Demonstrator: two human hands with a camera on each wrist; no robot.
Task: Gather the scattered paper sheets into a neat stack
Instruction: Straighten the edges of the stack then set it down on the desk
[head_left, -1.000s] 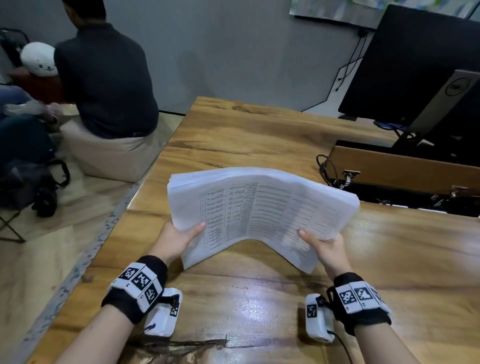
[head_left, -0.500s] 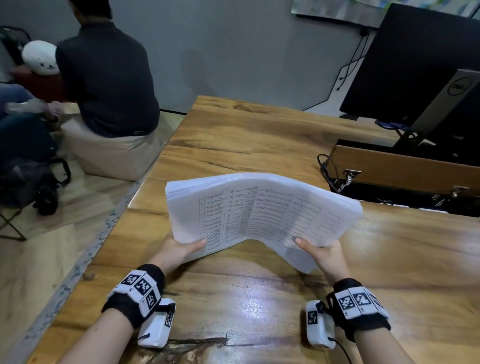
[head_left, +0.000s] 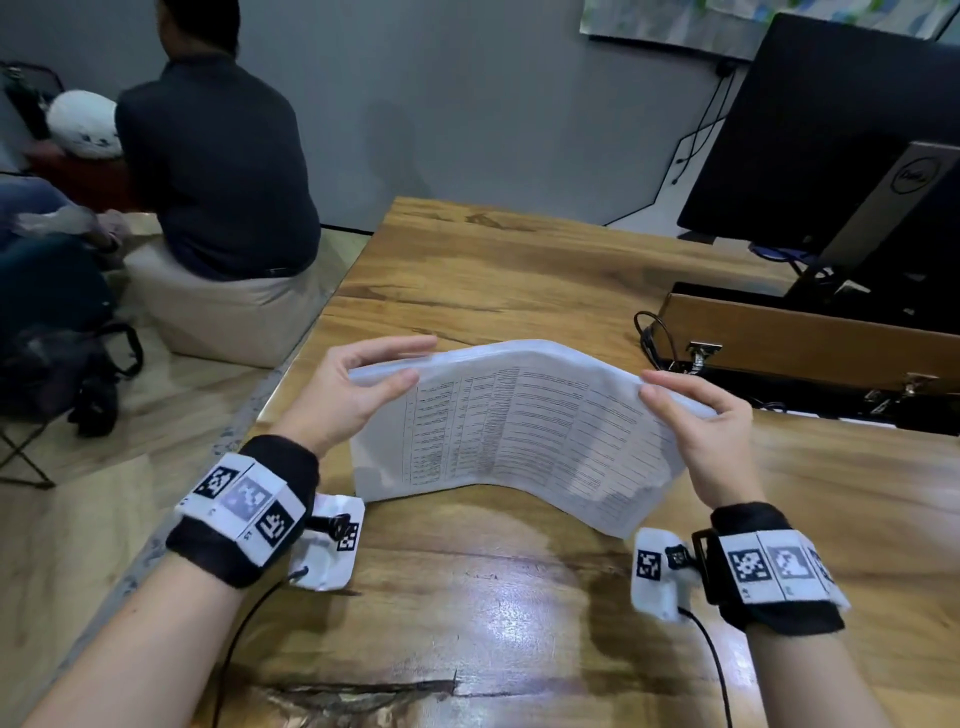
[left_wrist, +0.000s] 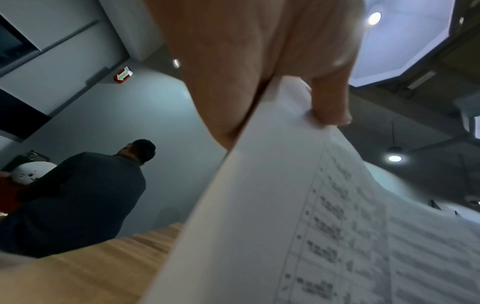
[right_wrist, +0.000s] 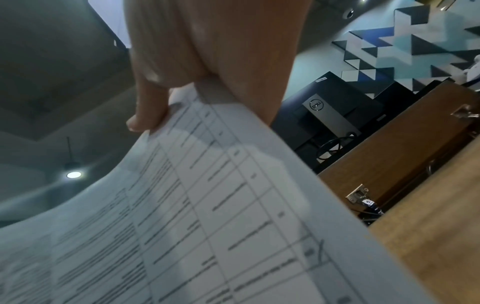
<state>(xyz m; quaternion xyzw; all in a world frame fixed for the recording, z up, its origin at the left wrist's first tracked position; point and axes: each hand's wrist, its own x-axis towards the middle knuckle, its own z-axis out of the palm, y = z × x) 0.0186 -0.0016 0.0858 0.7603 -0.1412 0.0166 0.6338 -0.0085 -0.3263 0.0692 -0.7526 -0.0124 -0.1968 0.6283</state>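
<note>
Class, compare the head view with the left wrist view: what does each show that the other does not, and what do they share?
Only the head view shows the right hand, the wooden table below the sheets, and the monitor. Only the left wrist view shows the ceiling lights and the exit sign on the wall. Both show the left hand gripping the paper stack at its edge, and the seated person in the background.
</note>
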